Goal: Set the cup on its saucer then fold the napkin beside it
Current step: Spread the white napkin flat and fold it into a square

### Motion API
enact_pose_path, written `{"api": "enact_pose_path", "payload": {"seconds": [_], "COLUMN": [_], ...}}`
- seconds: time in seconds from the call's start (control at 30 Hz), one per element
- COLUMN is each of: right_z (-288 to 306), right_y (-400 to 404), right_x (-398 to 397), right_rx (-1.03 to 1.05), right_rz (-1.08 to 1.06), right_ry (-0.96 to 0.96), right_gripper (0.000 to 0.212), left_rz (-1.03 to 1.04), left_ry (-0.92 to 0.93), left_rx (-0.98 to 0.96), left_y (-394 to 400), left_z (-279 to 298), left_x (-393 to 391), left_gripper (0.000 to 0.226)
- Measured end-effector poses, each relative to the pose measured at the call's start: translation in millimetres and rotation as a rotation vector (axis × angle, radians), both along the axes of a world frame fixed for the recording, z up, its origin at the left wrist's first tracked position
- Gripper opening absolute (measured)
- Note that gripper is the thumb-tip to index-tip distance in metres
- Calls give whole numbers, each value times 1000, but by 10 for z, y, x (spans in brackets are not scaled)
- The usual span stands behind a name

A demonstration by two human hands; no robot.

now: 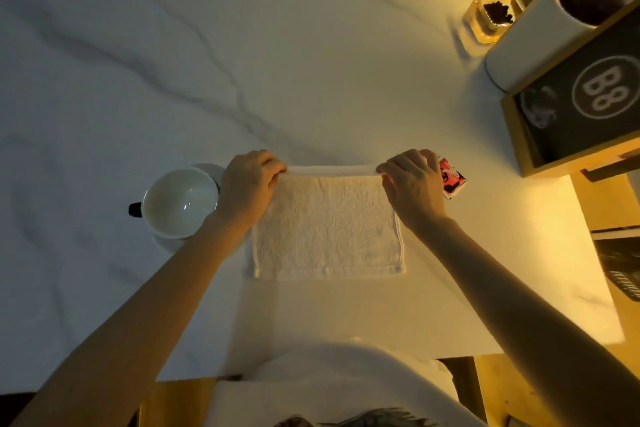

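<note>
Both hands pinch the far edge of the napkin: our left hand closed on its left corner, our right hand closed on its right. The napkin lies flat at the centre of the frame on the bench, just right of the cup, which already sits on its saucer. To fold cleanly, we should probably lift both corners together, bring them evenly toward the near hem, match the edges, then press the crease flat.

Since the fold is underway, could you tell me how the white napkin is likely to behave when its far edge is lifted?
The napkin looks like soft terry, so it will probably droop between the left hand and right hand. Its nap likely grips rather than slides.
</note>
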State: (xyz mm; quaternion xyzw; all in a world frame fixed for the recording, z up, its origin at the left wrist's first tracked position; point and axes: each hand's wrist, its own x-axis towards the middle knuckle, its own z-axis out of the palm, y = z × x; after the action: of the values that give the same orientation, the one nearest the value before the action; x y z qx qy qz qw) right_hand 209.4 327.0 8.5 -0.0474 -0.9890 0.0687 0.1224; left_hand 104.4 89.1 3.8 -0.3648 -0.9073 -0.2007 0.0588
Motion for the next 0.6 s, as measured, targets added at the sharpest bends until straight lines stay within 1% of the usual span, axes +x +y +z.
{"api": "enact_pose_path", "payload": {"seconds": [0.1, 0.2, 0.4, 0.6], "right_z": [6, -52, -259, -399], "right_y": [-71, -159, -328, -433], "right_x": [274, 567, 1115, 1392], "right_rx": [28, 47, 23, 21], "right_rz": [50, 102, 109, 110], "right_ry": [46, 92, 10, -43], "right_gripper": [10, 9, 12, 20], "left_rz": [-34, -18, -30, -52], "left_ry": [64, 101, 124, 110], "left_rx": [12, 38, 76, -2], "left_y": [-137, -276, -529, -670], "left_z": [6, -55, -274, -438], "left_x": [238, 494, 1011, 1353], "left_gripper": [12, 8, 11, 16]}}
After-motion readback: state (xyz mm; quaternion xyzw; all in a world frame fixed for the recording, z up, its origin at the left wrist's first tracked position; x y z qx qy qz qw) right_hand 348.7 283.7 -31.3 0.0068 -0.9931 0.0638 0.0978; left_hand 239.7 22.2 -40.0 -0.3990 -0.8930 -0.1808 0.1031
